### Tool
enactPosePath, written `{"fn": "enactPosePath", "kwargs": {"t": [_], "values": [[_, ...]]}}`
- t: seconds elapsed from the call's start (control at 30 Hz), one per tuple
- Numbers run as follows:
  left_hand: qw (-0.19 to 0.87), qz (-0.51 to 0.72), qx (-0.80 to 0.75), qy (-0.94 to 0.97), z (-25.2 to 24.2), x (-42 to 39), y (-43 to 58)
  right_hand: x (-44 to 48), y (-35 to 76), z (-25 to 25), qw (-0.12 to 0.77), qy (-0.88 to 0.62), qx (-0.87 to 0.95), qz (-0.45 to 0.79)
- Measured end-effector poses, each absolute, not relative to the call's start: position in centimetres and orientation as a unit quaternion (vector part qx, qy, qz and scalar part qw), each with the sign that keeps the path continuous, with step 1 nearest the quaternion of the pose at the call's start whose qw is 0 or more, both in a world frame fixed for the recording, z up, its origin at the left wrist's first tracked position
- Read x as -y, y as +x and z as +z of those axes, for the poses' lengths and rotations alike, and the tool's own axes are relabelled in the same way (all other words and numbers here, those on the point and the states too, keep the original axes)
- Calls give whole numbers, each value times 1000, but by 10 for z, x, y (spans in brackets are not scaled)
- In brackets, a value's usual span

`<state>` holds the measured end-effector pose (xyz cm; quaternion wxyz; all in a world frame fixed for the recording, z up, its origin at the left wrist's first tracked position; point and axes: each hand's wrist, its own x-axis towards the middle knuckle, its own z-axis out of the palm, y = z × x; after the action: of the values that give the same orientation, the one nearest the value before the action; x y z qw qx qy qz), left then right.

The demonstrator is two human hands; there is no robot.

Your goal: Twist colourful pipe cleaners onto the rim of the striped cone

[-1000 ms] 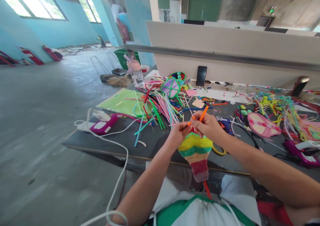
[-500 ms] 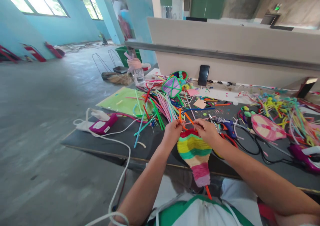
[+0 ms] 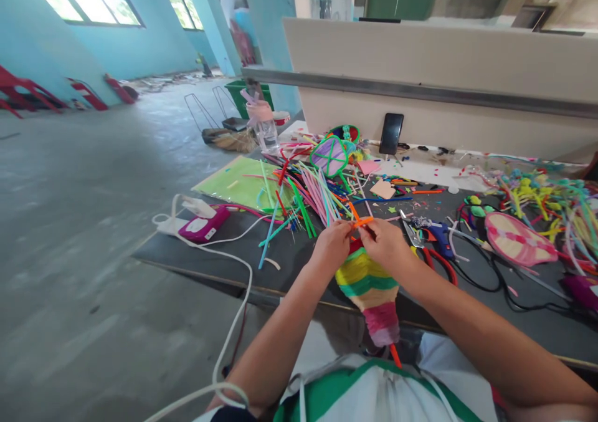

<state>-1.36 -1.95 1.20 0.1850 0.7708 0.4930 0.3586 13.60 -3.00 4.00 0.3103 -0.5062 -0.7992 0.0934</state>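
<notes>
A fan-shaped piece wrapped in striped yarn (image 3: 369, 288) hangs over the table's front edge, its narrow pink end toward my body. An orange stem sticks out at the bottom. At its wide top, two ends of orange pipe cleaner (image 3: 362, 221) cross each other. My left hand (image 3: 332, 242) pinches one end, fingers closed. Closed on the other end is my right hand (image 3: 384, 242), whose fingertips nearly touch the left ones. Part of the piece's red upper band is hidden by my hands.
Scissors (image 3: 415, 232) and a blue glue gun (image 3: 440, 240) lie right of my hands. Loose pipe cleaners (image 3: 314, 194) spread behind them. A purple power strip (image 3: 203, 224) trails a white cable on the left. A phone (image 3: 391, 133) leans against the partition; a bottle (image 3: 264, 126) stands far left.
My hands have come closer together, and the two orange ends, apart and upright before, now cross. The whole view has shifted slightly.
</notes>
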Motion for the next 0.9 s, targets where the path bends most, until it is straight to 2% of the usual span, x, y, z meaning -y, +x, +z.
{"fn": "enactPosePath", "kwargs": {"t": [0.17,0.27,0.43,0.67,0.9], "values": [[254,367,-454,771,15,18,-21,29,135,40,302,-527,791,76],[339,419,-405,738,30,18,-27,29,136,39,295,-518,800,65],[425,490,-351,675,53,17,-21,32,136,38,290,-499,814,62],[599,568,-335,455,40,6,-27,44,150,45,380,-517,759,111],[647,569,-327,388,29,2,-40,60,163,38,412,-546,705,187]]}}
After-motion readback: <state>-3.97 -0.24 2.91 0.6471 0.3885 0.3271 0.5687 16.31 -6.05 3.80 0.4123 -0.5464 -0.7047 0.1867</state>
